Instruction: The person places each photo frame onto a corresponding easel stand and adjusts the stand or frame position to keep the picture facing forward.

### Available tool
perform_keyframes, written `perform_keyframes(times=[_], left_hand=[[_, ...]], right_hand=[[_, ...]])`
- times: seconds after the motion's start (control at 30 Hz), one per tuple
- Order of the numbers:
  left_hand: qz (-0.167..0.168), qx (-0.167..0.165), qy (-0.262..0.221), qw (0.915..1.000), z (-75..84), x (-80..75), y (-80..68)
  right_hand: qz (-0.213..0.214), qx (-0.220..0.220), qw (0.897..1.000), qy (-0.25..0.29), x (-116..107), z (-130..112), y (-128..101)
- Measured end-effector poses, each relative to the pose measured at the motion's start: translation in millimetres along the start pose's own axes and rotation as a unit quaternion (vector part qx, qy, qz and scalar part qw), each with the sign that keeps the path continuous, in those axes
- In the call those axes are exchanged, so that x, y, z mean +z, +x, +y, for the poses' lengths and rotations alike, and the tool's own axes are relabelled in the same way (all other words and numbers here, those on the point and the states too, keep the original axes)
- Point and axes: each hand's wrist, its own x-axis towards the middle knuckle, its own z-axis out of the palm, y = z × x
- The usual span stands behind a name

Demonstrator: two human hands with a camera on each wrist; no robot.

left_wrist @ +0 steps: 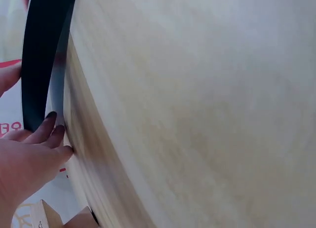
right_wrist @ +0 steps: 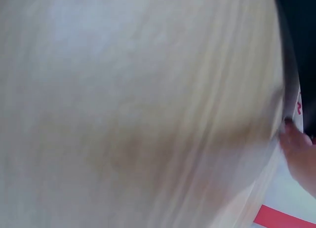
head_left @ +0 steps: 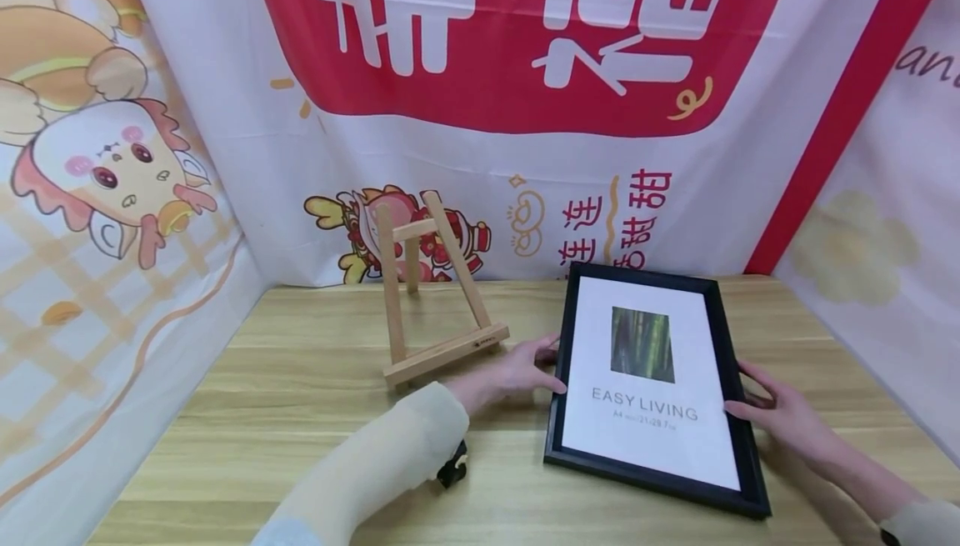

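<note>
- Picture frame (head_left: 654,388): black, flat on the wooden table (head_left: 300,379), just right of the small wooden easel (head_left: 431,292); not yet lifted.
- Left hand (head_left: 517,371): straight fingers touch the frame's left edge.
- Right hand (head_left: 780,414): relaxed fingers rest against its right edge.
- Remaining, by judgement: gripping, raising, seating it on the easel's empty ledge.
</note>
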Motion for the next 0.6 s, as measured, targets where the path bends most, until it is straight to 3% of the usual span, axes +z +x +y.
perform_keyframes(times=[0.3,0.47,0.6], left_hand=[[0.013,0.003,-0.134,0.9909,5.6,-2.2,-6.8],[0.025,0.018,-0.135,0.9903,12.3,-12.8,-13.2],[0.026,0.041,-0.152,0.9872,18.4,-22.7,-19.2]], right_hand=[[0.022,0.006,0.999,0.039,2,-16,1],[0.029,0.009,0.998,0.056,4,-28,4],[0.046,-0.015,0.997,0.053,4,-40,6]])
